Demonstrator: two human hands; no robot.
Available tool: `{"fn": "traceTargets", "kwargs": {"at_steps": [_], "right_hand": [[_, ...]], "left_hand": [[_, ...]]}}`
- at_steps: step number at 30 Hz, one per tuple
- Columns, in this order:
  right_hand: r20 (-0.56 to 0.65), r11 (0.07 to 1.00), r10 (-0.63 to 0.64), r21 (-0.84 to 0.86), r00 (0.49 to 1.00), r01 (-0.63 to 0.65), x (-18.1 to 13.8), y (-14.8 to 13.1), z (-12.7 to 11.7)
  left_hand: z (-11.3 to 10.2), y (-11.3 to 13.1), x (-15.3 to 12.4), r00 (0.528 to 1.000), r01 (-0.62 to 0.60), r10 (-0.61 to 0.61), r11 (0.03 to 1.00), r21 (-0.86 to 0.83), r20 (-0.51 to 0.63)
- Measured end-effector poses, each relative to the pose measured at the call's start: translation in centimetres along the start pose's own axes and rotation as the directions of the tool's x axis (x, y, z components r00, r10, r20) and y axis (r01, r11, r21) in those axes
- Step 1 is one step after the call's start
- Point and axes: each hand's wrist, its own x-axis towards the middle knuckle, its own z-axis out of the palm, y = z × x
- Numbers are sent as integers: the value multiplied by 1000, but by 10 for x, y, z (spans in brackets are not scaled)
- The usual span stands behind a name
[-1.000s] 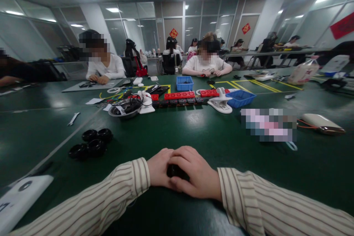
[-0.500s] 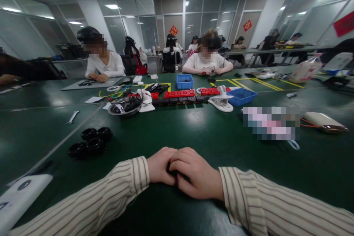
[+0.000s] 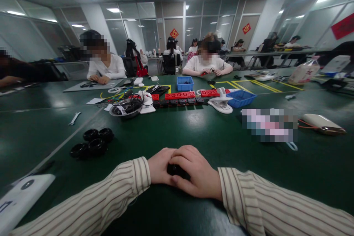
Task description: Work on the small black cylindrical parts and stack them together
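Observation:
My left hand [image 3: 159, 166] and my right hand [image 3: 197, 172] meet just above the green table [image 3: 155, 129], closed together around a glossy black round part [image 3: 176, 170]. Only a dark patch of it shows between the fingers; the rest is covered. The right fingers lie over the top, and its thumb runs along the near side. Farther left stand several black ring-shaped parts [image 3: 96, 146], grouped close together and apart from both hands.
A small wrench [image 3: 74, 118] lies at left, near a white device [image 3: 26, 201]. Across the middle are a bowl of black cables [image 3: 125, 107], red power strips [image 3: 179, 95], a white clip stand [image 3: 221, 105] and a blue tray [image 3: 241, 98]. People sit opposite.
My right thumb and fingers have shifted on the black round part, so more of it shows between the hands. The view has tipped slightly upward.

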Motion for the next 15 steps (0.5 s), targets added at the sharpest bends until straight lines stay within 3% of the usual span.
{"fn": "traceTargets", "kwargs": {"at_steps": [6,15], "right_hand": [[58,992,100,-79,993,-95,-1,0,3],[45,996,-93,9,995,93,1,3,1]], "left_hand": [[5,-7,-2,993,114,-112,991,76,-24],[8,-15,-3,996,89,-89,995,53,6]]}}
